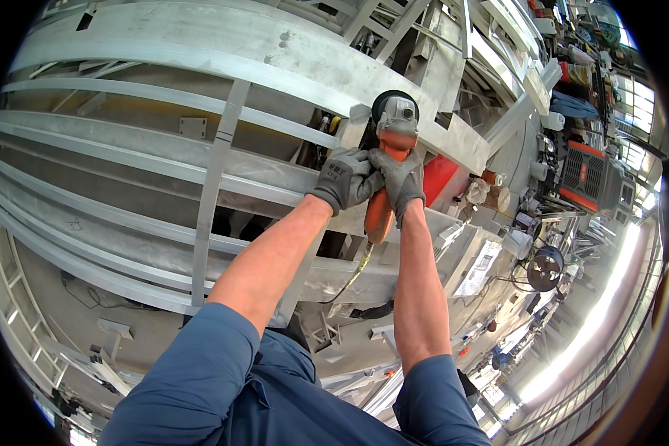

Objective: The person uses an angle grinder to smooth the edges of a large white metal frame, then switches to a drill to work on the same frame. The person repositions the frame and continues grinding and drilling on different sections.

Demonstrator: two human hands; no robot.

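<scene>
An orange angle grinder (pixel 380 217) with a grey metal head is held in front of me, its dark round disc partly showing at the far end. My right hand (pixel 401 182), in a grey work glove, wraps over the grinder's body behind the head. Against the left side of the body, my left hand (pixel 342 181), gloved alike, has its fingers closed and meeting the right hand. The disc lies over a wide, pale metal beam (pixel 275 46); whether it touches the surface cannot be made out. From the grinder's rear end a cord (pixel 360 266) hangs down.
Left of me, long metal rails (pixel 126 152) are joined by an upright bar (pixel 219 171). Metal offcuts lie at the far right, near a red sheet (pixel 440 178). Further right stand an orange-and-black machine (pixel 589 175) and a round fan (pixel 545 267). A printed paper (pixel 480 267) lies nearer.
</scene>
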